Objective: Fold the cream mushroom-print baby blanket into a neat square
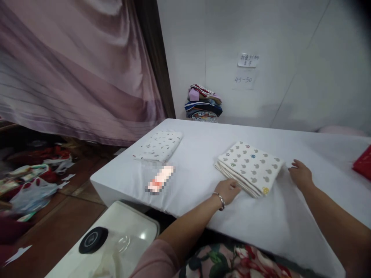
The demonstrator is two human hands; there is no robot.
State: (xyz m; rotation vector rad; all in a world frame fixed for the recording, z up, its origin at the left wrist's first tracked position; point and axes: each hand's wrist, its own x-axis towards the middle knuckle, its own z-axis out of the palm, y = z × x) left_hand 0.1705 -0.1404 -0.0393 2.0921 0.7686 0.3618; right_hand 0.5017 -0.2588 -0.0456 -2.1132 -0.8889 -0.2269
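A folded cream cloth with grey apple-like prints and a few coloured ones (251,165) lies flat on the white-covered table (199,154). At its near left edge is my left hand (227,191), a silver bracelet on the wrist; its fingers are curled near the fold, and what they hold, if anything, is hidden. My right hand (300,173) is just beyond the cloth's right edge, apart from it, fingers slightly bent and holding nothing. Another folded white cloth with small dark prints (162,146) rests at the table's left.
A blurred-out rectangular item (160,179) lies near the left front edge. Folded clothes (203,102) are stacked by the wall behind. Something red (363,162) is at the far right. Below left stands a pale lidded box (130,231) with a black round object (93,240).
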